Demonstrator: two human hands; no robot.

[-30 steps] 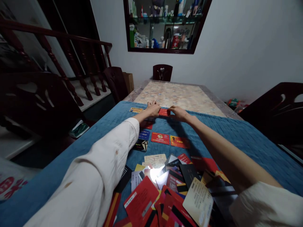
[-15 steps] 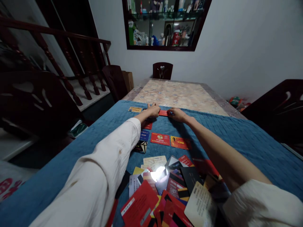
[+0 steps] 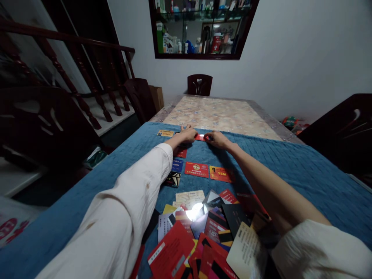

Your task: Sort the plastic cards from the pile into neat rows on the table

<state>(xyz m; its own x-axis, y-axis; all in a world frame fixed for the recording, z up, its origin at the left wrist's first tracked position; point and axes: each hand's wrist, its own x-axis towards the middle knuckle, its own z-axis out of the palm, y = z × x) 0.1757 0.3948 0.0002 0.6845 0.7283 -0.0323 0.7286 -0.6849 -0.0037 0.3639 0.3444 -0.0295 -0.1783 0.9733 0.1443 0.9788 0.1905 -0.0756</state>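
Head view: the red card (image 3: pixel 199 138) is between my left hand (image 3: pixel 188 134) and my right hand (image 3: pixel 216 139). My left fingers are at its left end, and my right thumb and fingers are bent in by its right end. I can't tell if either hand pinches it or just touches it.

I think this card is very light, thin and stiff, like plastic. A bright spot shines on it, so it may be slippery. It probably won't break easily, but a hard squeeze could bend it. The blue cloth (image 3: pixel 261 159) under it, spread on the counter (image 3: pixel 215 110), looks soft, so a fingertip could sink in and get under an edge. The short ends, beside my fingers, seem best to hold. A yellow card (image 3: pixel 165 133) lies left of my left hand.
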